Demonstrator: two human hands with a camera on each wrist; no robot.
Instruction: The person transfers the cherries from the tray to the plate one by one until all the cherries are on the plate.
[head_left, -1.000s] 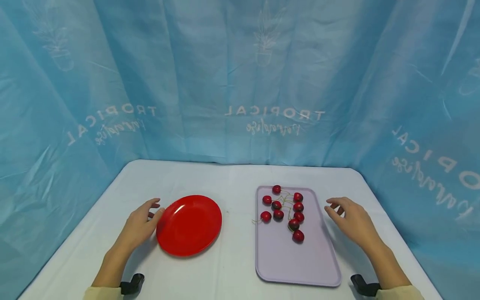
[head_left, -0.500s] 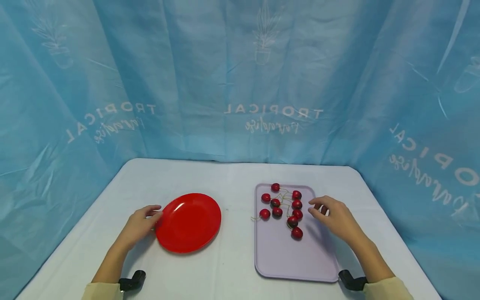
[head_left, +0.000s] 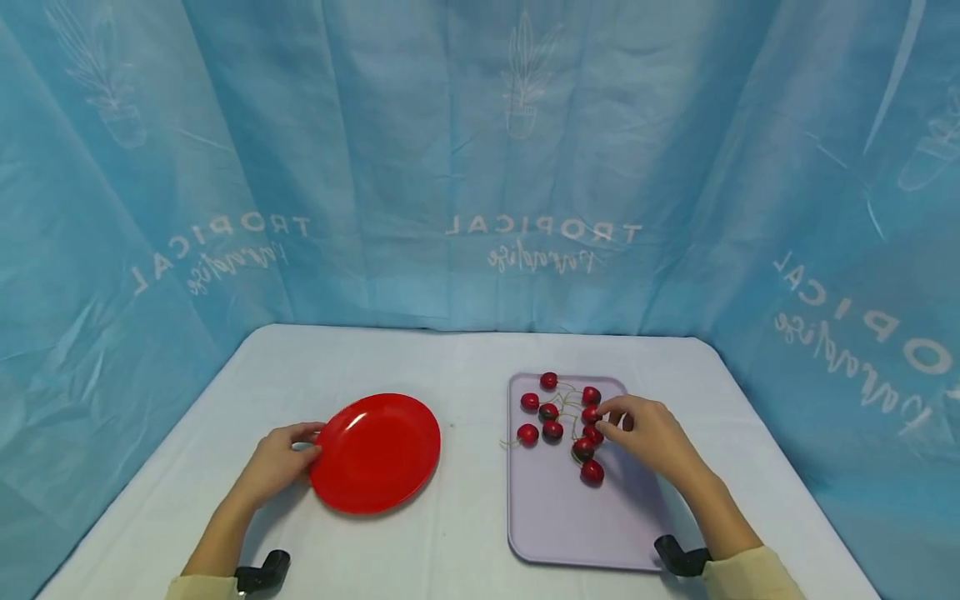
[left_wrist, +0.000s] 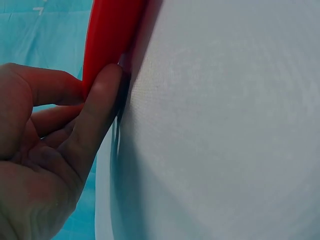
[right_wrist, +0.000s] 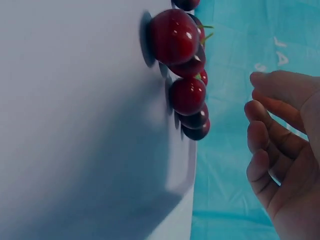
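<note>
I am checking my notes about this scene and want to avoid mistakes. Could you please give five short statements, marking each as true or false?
1. The left hand pinches the rim of the red plate. True.
2. The cherries lie on the red plate. False: the cherries lie on the purple tray.
3. The purple tray is to the right of the red plate. True.
4. The right hand holds a cherry. False: the right hand holds nothing.
5. The curtain is blue. True.

Ten red cherries (head_left: 592, 473), one red plate (head_left: 377, 454), one lilac tray (head_left: 551, 521), two hands (head_left: 276, 462) (head_left: 652, 437), one white-covered table (head_left: 450, 542).
</note>
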